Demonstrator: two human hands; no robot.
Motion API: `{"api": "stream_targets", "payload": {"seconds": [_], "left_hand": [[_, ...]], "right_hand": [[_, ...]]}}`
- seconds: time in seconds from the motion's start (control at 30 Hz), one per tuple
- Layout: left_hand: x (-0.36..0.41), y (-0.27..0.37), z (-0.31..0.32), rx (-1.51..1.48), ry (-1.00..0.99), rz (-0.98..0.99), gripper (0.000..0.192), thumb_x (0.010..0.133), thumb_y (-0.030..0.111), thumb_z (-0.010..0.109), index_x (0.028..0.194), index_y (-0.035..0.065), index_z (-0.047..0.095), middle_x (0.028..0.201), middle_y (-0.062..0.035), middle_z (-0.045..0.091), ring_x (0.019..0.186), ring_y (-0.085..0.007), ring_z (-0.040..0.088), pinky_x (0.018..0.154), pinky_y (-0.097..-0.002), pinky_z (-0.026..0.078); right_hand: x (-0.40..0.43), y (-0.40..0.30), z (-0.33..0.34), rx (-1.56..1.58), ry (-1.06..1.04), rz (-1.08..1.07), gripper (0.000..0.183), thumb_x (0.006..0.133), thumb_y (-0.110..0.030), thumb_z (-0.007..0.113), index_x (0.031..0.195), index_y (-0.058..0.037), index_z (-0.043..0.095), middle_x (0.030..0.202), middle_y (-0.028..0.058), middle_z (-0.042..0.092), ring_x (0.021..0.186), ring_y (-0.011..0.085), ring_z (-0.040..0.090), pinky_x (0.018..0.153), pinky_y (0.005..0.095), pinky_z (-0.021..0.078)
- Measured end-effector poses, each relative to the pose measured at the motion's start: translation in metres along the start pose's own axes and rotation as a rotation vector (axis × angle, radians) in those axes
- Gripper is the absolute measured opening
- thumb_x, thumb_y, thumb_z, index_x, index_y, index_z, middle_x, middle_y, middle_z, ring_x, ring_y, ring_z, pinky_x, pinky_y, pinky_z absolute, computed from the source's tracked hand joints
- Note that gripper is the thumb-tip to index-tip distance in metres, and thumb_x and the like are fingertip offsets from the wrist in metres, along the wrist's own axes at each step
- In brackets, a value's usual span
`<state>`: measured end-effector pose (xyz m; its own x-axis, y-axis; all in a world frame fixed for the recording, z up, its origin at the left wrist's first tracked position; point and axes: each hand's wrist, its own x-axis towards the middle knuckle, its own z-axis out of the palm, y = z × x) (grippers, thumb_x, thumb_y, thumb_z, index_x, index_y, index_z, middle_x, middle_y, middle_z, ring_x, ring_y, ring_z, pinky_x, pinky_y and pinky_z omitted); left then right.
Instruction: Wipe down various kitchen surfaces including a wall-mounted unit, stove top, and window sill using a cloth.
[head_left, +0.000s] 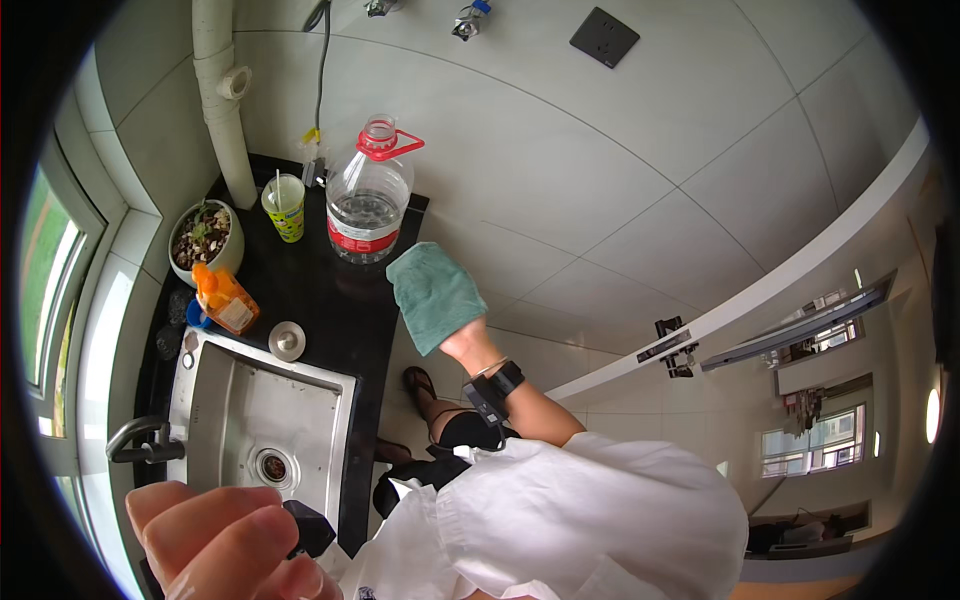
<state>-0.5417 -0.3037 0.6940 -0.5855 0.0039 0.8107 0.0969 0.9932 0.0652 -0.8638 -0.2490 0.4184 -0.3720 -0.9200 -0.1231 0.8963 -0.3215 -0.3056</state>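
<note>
My right hand (463, 339) is held out past the counter's edge, with a green cloth (436, 296) over it that hides the fingers. A dark band and a small device sit on that wrist. My left hand (225, 544) is large and close at the bottom left, fingers curled, partly cut off by the frame. A black faceted object (309, 529) shows beside its fingertips; I cannot tell whether the hand holds it. Beyond the left hand lies a stainless steel sink (281, 382) with a round drain (276, 466). A metal sink strainer (287, 341) rests by its rim.
On the black countertop (315, 289) stand a large clear plastic bottle (365, 206) with a red handle, a patterned cup (284, 217), a potted succulent (232, 251) and an orange pump bottle (231, 304). A dark faucet (154, 446) reaches over the sink. A white door (720, 322) stands at right.
</note>
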Motion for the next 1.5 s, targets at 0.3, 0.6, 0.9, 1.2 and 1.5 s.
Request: {"api": "stream_targets", "payload": {"seconds": [0.3, 0.6, 0.9, 1.2, 1.5], "left_hand": [[0.037, -0.003, 0.08, -0.012, 0.106, -0.379, 0.044, 0.09, 0.003, 0.057, 0.133, 0.0085, 0.049, 0.075, -0.0104, 0.062, 0.07, -0.0225, 0.058, 0.069, -0.0377, 0.044], [0.068, -0.019, 0.173, -0.304, -0.12, -0.682, 0.041, 0.077, -0.006, 0.065, 0.116, 0.0052, 0.065, 0.093, -0.0086, 0.061, 0.074, -0.0157, 0.059, 0.063, -0.027, 0.044], [0.051, -0.049, 0.219, -0.371, -0.266, -0.661, 0.027, 0.097, 0.007, 0.057, 0.123, 0.0022, 0.061, 0.093, -0.0057, 0.064, 0.074, -0.0149, 0.057, 0.063, -0.0244, 0.043], [0.082, -0.054, 0.252, -0.429, -0.294, -0.788, 0.024, 0.101, 0.015, 0.054, 0.119, 0.0011, 0.062, 0.094, -0.0062, 0.065, 0.079, -0.0129, 0.059, 0.065, -0.0254, 0.044], [0.092, -0.057, 0.286, -0.487, -0.327, -0.888, 0.027, 0.101, 0.016, 0.054, 0.12, -0.0014, 0.061, 0.097, -0.0064, 0.066, 0.079, -0.0118, 0.057, 0.065, -0.025, 0.043]], "right_hand": [[0.03, -0.071, 0.005, 0.104, -0.046, -0.079, 0.045, 0.101, -0.033, 0.04, 0.134, -0.0067, 0.056, 0.138, 0.0109, 0.057, 0.128, 0.0298, 0.052, 0.111, 0.0454, 0.0388], [-0.017, -0.251, 0.069, 0.149, -0.125, -0.595, 0.042, 0.1, -0.036, 0.043, 0.131, -0.0106, 0.058, 0.133, 0.0074, 0.06, 0.123, 0.0278, 0.054, 0.108, 0.0432, 0.0407], [-0.041, -0.341, -0.038, 0.233, 0.08, -0.94, 0.037, 0.097, -0.04, 0.041, 0.115, -0.0163, 0.064, 0.117, 0.0008, 0.065, 0.11, 0.0249, 0.06, 0.096, 0.0419, 0.048], [-0.028, -0.476, -0.007, 0.224, 0.127, -1.391, 0.037, 0.097, -0.042, 0.036, 0.101, -0.0179, 0.064, 0.104, -0.003, 0.065, 0.097, 0.0205, 0.063, 0.085, 0.037, 0.0511], [0.043, -0.544, 0.086, -1.061, 0.882, -2.027, 0.046, 0.1, -0.035, 0.039, 0.14, -0.0133, 0.048, 0.158, 0.0115, 0.028, 0.147, 0.0363, 0.019, 0.119, 0.0482, 0.0147]]}}
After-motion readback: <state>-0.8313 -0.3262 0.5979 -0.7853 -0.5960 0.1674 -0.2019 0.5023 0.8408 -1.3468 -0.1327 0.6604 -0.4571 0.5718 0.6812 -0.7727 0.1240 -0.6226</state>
